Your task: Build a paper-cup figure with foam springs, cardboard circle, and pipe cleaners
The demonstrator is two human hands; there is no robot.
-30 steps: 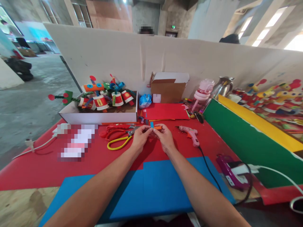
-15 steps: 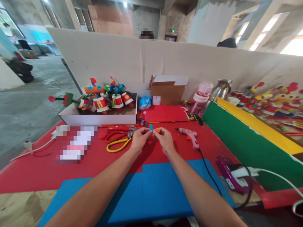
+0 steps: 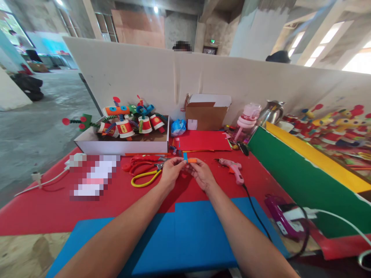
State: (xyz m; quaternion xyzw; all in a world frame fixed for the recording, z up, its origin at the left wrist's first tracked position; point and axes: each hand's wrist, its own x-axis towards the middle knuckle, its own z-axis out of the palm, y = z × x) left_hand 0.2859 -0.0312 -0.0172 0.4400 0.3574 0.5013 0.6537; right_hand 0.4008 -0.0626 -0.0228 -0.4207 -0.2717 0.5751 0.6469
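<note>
Between the fingertips of my left hand [image 3: 172,170] is a short blue paper strip [image 3: 185,156], pinched and standing upright. An orange paper strip [image 3: 192,160] crosses it at a right angle and points right; the two seem joined, though the overlap is partly hidden by fingers. My right hand [image 3: 203,174] has its fingertips along the underside and far end of the orange strip, in a loose hold. Red-handled and yellow-handled pliers [image 3: 146,179] lie left of my left hand. A pink hot glue gun [image 3: 233,168] rests to the right of my right hand.
A white box [image 3: 121,147] of paper-cup figures stands back left. Red paper sheets [image 3: 203,140] lie ahead, before an open cardboard box [image 3: 207,116]. A green board [image 3: 307,177] borders the right side, near a purple power unit [image 3: 285,220]. Blue board [image 3: 199,235] covers the front edge.
My right fingers have loosened and dropped slightly, so more of the orange strip shows. My left hand keeps its pinch on the blue strip. The view has shifted slightly.
</note>
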